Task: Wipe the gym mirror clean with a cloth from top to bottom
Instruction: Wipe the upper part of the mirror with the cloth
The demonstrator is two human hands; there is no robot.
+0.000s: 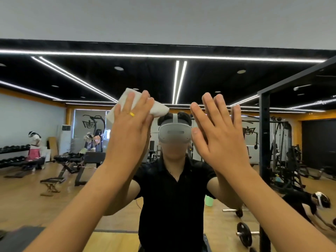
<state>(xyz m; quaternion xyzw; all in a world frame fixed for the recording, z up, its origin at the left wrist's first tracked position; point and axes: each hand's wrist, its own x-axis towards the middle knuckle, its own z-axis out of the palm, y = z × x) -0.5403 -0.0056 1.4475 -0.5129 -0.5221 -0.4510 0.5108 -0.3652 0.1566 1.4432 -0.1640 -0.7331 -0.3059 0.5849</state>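
The gym mirror (54,79) fills the wall in front of me and reflects the gym and my own figure in a black shirt. My left hand (131,124), with a gold ring, presses a folded white cloth (160,108) flat against the glass at head height, fingers straight. My right hand (218,128) lies flat on the mirror beside it, fingers straight and together, holding nothing. Its reflection meets it fingertip to fingertip.
The mirror's top edge (163,44) runs under a grey wall band. A black rack post (264,142) stands at the right with a barbell plate (244,234) at its foot. Reflected benches, dumbbell racks and other people show behind me.
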